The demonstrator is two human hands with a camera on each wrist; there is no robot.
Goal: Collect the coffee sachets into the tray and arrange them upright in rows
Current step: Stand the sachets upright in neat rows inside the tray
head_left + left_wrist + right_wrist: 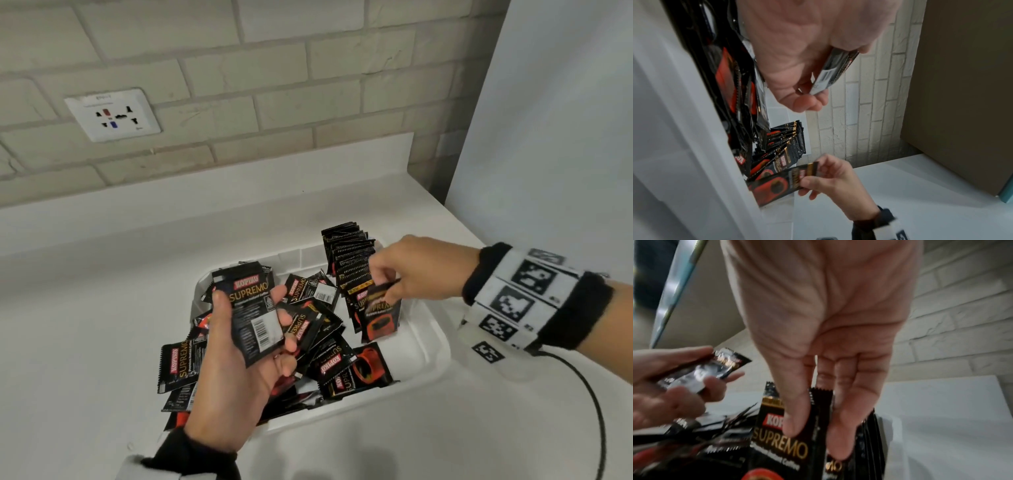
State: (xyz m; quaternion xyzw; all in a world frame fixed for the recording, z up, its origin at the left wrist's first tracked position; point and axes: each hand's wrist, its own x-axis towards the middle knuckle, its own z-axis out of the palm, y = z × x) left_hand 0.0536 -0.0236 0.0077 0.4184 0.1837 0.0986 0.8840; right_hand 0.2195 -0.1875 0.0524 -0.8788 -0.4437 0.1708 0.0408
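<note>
A white tray [435, 356] sits on the white counter. A row of black coffee sachets [346, 253] stands upright along its back right; a loose pile [329, 356] fills the left and middle, and some sachets [176, 363] spill over the left edge. My left hand [251, 325] hovers over the pile, thumb and fingers gripping one sachet [255, 308] barcode side up, also seen in the left wrist view [835, 71]. My right hand [385, 284] pinches the top of an upright sachet [382, 318] at the near end of the row, its top [821, 404] between thumb and fingers.
A brick wall with a white socket plate [113, 114] runs behind the counter [102, 308]. A tall white panel [548, 137] stands to the right of the tray. A black cable [596, 411] loops down from my right wrist over the counter.
</note>
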